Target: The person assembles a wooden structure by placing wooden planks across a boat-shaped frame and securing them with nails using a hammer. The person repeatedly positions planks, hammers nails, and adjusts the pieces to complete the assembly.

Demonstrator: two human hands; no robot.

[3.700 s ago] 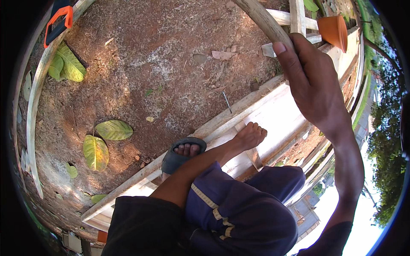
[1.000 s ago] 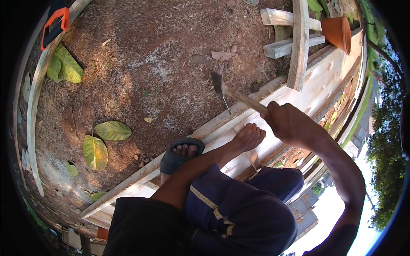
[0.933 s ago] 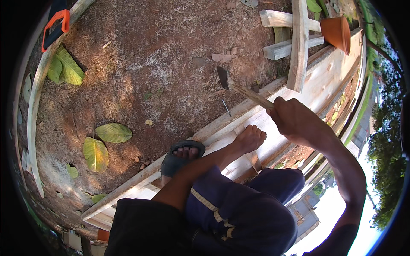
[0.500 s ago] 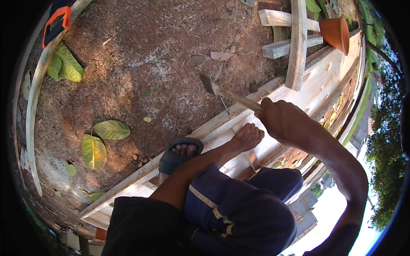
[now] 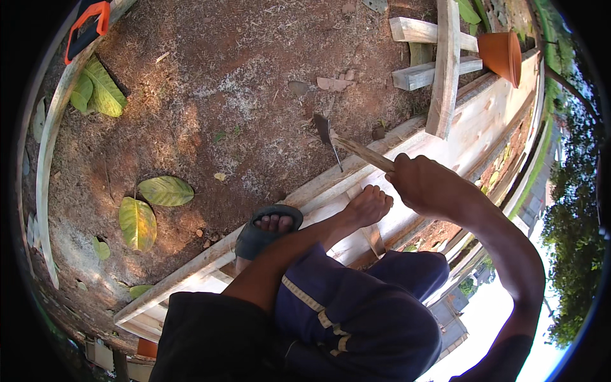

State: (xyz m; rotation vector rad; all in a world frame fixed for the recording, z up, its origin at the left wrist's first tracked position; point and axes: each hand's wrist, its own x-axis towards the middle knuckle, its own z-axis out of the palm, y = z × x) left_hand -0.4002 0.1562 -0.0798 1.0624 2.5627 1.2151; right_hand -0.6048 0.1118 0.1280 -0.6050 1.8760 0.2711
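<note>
My right hand (image 5: pixel 423 184) is wrapped round the wooden handle of a hammer (image 5: pixel 363 153). Its dark metal head (image 5: pixel 323 129) is at the upper end of a thin long nail (image 5: pixel 337 158), which stands at the far edge rail (image 5: pixel 318 189) of a long pale wooden frame. Whether head and nail touch is hard to tell. Lower left of the hammer, my left hand (image 5: pixel 369 207) has its fingers curled over the frame's pale boards (image 5: pixel 407 204). What those fingers hold, if anything, is hidden.
My sandalled foot (image 5: pixel 270 226) is against the frame. Crossed wooden pieces (image 5: pixel 444 70) and an orange-brown pot (image 5: pixel 499 56) rest at its far right end. A saw with an orange-and-black handle (image 5: pixel 89 28) lies far left on a curved-looking plank (image 5: pixel 49 153). Large leaves (image 5: pixel 138 223) lie on the soil.
The hammer's head has come down and to the right, closer to the nail. My right hand has shifted slightly lower. My left hand stays in place.
</note>
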